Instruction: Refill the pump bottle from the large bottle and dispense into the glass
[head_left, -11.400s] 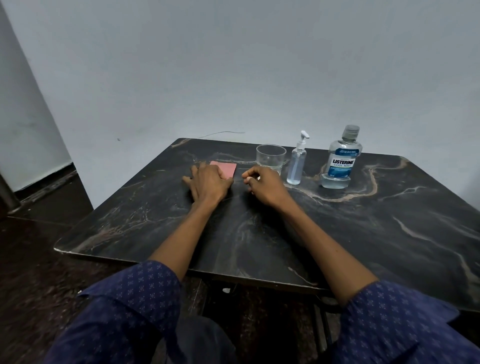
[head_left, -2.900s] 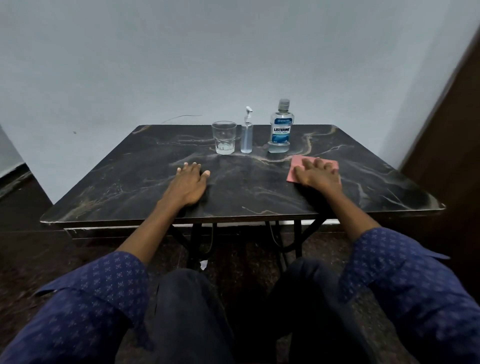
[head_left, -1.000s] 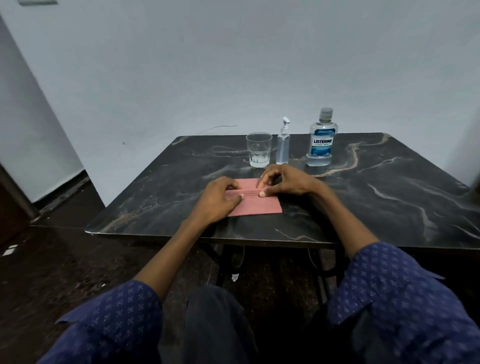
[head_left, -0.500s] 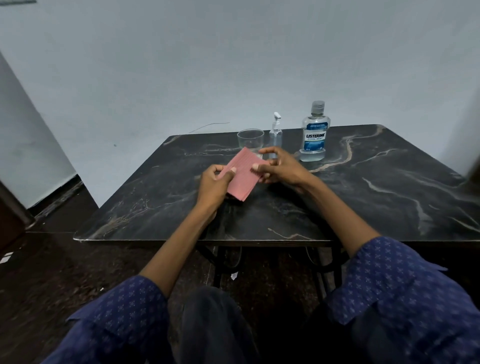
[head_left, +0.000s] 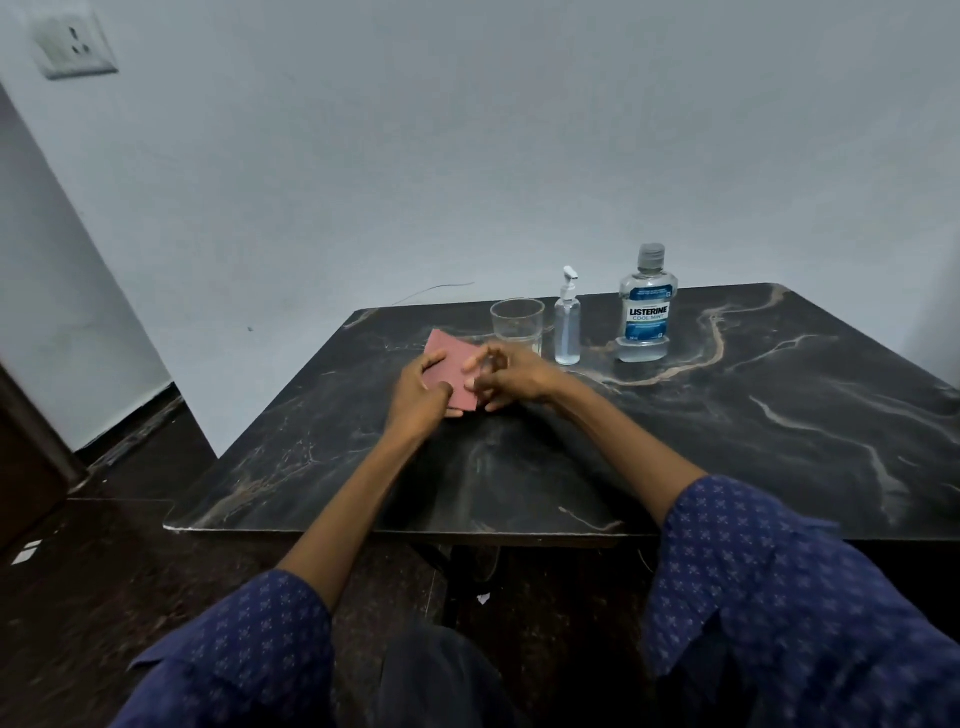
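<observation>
We are holding a pink cloth (head_left: 451, 364) over the dark marbled tabletop (head_left: 727, 441) with both hands. Our left hand (head_left: 420, 392) is gripping the cloth's near left edge, its fingers (head_left: 434, 359) curling over the top of the fabric. Our right hand (head_left: 511, 376) is meeting the cloth's right side; its fingers (head_left: 480, 358) are bent and partly spread, touching the fabric, though we cannot tell whether they are pinching it. The cloth is tilting, its far corner raised toward the back of the tabletop.

Behind our hands, three things are standing upright in a row near the back edge. The glass (head_left: 518, 323) is sitting just behind our right hand, with a little clear liquid at its bottom. Just beside it, to the right, is the pump bottle (head_left: 567, 325), its white pump head on. Farther right, apart from the pump bottle, the large bottle (head_left: 645, 306) is standing with its cap on and a blue label facing us.

Our patterned blue sleeves (head_left: 753, 597) are filling the bottom of the view.
</observation>
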